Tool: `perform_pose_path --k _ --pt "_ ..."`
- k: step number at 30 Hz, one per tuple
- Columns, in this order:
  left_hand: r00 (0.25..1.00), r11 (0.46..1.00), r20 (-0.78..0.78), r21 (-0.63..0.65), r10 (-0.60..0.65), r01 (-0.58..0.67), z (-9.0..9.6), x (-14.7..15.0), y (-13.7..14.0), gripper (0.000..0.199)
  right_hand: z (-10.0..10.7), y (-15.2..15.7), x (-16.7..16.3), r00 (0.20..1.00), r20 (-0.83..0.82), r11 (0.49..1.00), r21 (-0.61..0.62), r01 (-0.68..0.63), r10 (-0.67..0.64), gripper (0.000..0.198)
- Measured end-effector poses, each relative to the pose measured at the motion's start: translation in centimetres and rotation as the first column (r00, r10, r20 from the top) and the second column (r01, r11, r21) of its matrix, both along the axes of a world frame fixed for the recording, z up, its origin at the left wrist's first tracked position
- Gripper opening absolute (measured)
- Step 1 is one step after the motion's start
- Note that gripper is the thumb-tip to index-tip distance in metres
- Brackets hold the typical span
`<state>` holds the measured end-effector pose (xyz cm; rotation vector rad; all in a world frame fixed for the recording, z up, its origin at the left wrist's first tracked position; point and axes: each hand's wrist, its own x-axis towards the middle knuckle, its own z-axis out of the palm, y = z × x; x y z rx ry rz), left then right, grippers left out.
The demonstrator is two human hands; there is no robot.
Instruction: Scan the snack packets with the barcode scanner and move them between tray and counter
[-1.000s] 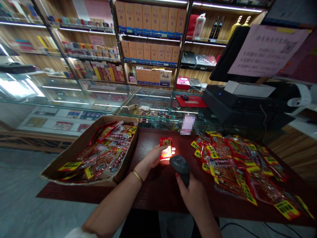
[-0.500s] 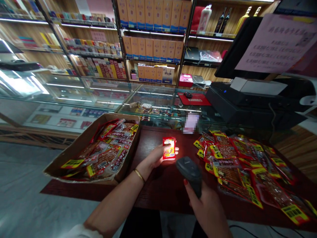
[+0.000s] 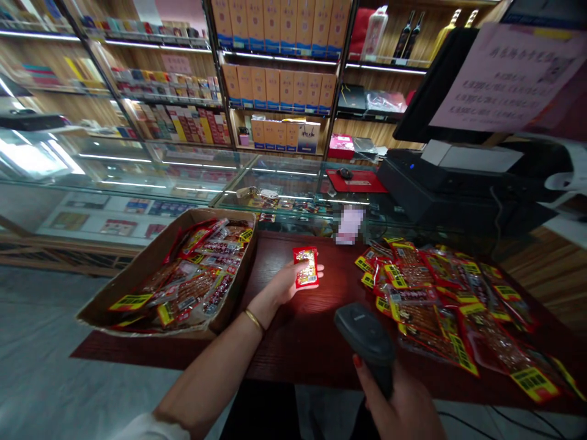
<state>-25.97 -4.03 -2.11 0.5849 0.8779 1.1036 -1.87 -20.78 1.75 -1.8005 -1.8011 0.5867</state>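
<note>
Red packet (image 3: 309, 278) pinched by fingers of the left hand (image 3: 283, 285), seemingly so its lit face shows; fingers of the right hand (image 3: 406, 400) curl round the scanner (image 3: 367, 338)!

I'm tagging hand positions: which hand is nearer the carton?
Left. The left hand, holding a packet, is right of the carton; the right hand, holding a scanner, is farther right.
</note>
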Motion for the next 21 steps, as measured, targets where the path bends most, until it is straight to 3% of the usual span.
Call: perform_pose_path --k 8,21 --pt "1.000 1.000 0.031 -0.012 0.005 -0.005 -0.2 0.1 0.0 0.039 -2.1 2.8 -1.4 0.998 0.010 0.997 -0.056 -0.060 0.061 0.056" --pt "0.995 0.999 0.100 0.033 0.012 -0.015 -0.3 0.7 -0.3 0.025 -2.3 4.4 -3.0 0.996 0.024 0.995 -0.052 -0.081 0.082 0.048"
